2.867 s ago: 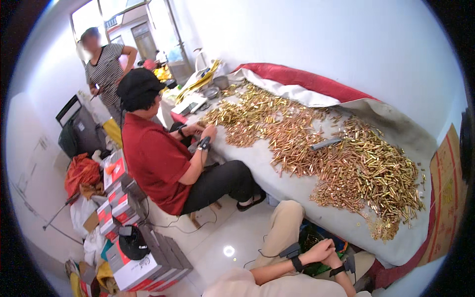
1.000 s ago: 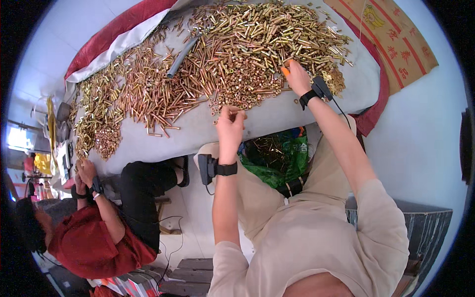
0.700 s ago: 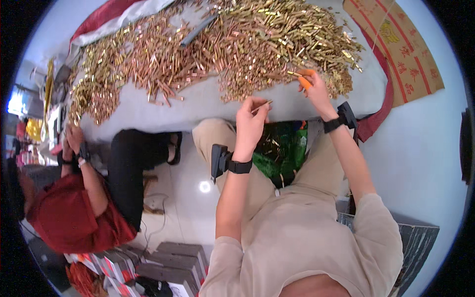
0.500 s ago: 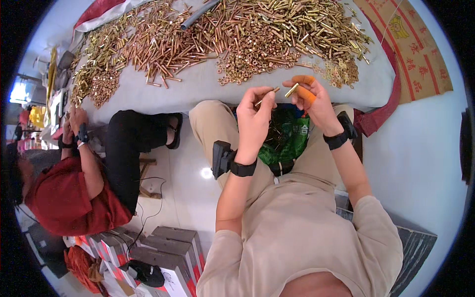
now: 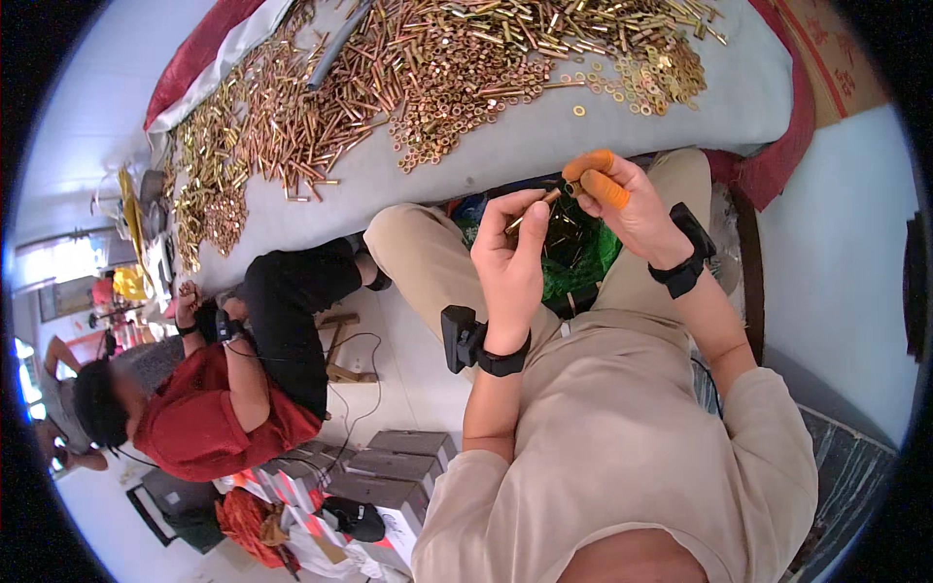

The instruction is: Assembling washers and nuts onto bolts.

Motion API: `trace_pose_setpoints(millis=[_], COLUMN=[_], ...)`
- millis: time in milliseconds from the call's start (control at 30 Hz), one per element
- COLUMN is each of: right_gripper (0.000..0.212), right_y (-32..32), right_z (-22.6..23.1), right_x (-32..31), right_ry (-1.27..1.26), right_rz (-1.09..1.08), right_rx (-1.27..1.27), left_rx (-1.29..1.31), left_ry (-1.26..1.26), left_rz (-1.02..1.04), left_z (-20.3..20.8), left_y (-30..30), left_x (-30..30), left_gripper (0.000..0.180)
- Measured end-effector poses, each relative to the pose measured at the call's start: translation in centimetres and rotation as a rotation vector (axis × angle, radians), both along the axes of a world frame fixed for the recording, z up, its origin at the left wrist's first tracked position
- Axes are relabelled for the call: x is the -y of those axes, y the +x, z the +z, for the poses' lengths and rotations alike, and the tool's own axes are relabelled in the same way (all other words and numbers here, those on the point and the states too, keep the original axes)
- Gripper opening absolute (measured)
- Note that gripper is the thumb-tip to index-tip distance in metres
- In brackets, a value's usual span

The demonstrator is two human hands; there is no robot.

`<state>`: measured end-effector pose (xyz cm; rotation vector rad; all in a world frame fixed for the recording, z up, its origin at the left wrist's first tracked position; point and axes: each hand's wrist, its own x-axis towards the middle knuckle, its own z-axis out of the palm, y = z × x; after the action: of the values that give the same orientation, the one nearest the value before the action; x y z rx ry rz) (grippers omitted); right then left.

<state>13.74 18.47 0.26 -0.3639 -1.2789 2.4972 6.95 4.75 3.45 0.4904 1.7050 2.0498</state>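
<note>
My left hand [image 5: 513,257] is closed, with thumb and fingers pinching a thin brass-coloured metal rod [image 5: 552,196] whose end points toward the other hand. My right hand [image 5: 627,209] wears orange finger covers [image 5: 604,188] on its thumb and a finger. Its fingertips are pinched around a small metal sleeve [image 5: 571,187], mostly hidden, with a dark round end showing. The two pieces are close together; whether they touch I cannot tell. Below both hands, between my knees, a green bag [image 5: 600,255] holds several metal pieces.
Ahead, a grey-covered table [image 5: 360,183] bears heaped metal rods [image 5: 321,126], nuts [image 5: 437,121] and washers [image 5: 671,83], plus a grey tube [image 5: 335,49]. A person in a red shirt [image 5: 233,398] sits at left. Boxes [image 5: 394,476] and cables lie on the floor behind.
The view has turned, so the table and seated person sit differently. My hands have drawn closer together. The sleeve in my right hand, seen lengthwise before, is now mostly covered by fingers.
</note>
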Motion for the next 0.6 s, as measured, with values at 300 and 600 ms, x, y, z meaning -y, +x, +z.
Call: trace_pose_setpoints(millis=[300, 600], right_gripper=[0.031, 0.039], right_y=[1.1, -0.2], right_z=[0.7, -0.5], right_x=[-0.7, 2.1], right_ry=[0.209, 0.272], right_rz=[-0.074, -0.205], right_rx=[0.04, 0.024], left_rx=[-0.123, -0.116], left_ry=[-0.134, -0.056], left_rz=[-0.147, -0.335], left_z=[-0.2, -2.0], left_y=[-0.2, 0.5], left_x=[-0.8, -1.5], left_gripper=[0.008, 0.02])
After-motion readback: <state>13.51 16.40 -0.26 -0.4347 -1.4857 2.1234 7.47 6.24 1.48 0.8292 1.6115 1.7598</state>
